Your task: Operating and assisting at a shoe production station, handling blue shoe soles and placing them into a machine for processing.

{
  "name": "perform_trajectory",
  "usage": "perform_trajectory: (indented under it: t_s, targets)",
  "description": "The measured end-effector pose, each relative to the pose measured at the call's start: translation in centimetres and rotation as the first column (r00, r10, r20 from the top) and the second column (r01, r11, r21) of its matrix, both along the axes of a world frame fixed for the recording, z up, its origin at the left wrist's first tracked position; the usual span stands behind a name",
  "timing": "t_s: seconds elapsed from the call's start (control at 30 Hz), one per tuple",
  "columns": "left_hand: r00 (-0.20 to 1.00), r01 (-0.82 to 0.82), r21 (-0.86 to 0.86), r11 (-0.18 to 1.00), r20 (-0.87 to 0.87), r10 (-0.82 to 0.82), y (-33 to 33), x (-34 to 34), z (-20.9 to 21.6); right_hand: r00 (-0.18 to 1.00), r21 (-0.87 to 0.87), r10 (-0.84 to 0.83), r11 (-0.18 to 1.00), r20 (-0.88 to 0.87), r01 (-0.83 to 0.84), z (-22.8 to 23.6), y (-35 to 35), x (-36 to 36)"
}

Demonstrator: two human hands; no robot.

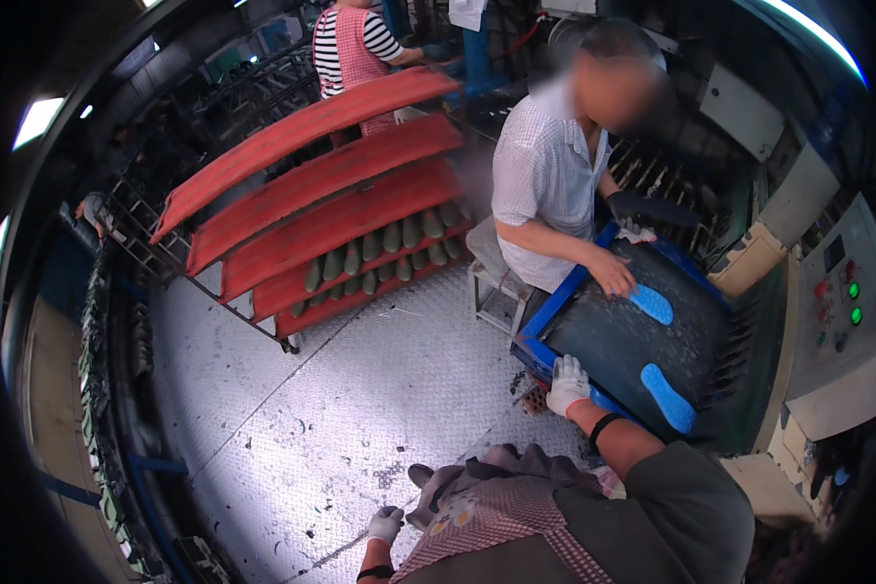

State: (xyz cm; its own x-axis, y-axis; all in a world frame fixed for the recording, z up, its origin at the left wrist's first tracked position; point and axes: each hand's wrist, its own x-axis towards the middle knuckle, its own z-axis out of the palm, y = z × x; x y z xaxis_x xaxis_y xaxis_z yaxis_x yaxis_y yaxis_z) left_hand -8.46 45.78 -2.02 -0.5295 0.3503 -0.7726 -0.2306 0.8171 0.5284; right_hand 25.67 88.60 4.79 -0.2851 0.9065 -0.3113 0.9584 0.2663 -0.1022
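My right hand (568,386), in a white glove, rests with its fingers stretched over the near corner of a blue-framed tray (540,338). Two bright blue shoe insoles lie on the dark, flat bed inside the frame: one insole (668,399) near my right arm, the other insole (652,304) further off, under a co-worker's bare hand (610,273). The co-worker's other hand (637,232) is gloved and at the tray's far edge. Low beside my checked apron hangs my left hand (385,524), also gloved, its fingers curled with nothing visible in them.
A rack of red shelves (341,229) carries rows of dark green shoe-shaped pieces (391,237). A control panel (839,292) with lit green buttons stands at the right. A grey stool (492,258) is behind the co-worker (550,185); another person (365,49) stands beyond the rack.
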Motion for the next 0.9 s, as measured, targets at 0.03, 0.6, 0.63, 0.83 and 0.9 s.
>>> perform_trajectory:
  t_s: [0.03,0.6,0.63,0.83,0.9]
  targets:
    - [1.0,0.009,0.022,1.0,-0.001,-0.009,0.1,0.0,-0.1,1.0,-0.031,-0.011,0.999,-0.001,0.011,0.1,0.0,0.0]
    - [0.999,-0.007,0.078,0.997,0.032,0.005,1.5,0.1,-0.2,1.0,0.023,-0.01,1.0,0.003,0.01,-0.9,0.7,-0.4]
    - [1.0,-0.014,0.079,0.997,0.029,0.012,1.2,0.1,-0.2,1.0,0.023,-0.017,1.0,0.003,0.017,-1.0,0.6,-0.4]
    - [1.0,-0.018,0.027,0.999,0.01,0.018,0.4,0.2,-0.2,1.0,-0.043,-0.027,0.999,0.004,0.027,0.1,0.3,-0.7]
    - [1.0,-0.004,0.031,1.0,-0.001,0.004,0.9,0.1,-0.1,0.999,-0.031,-0.028,0.999,-0.023,0.027,-0.2,0.4,-0.5]
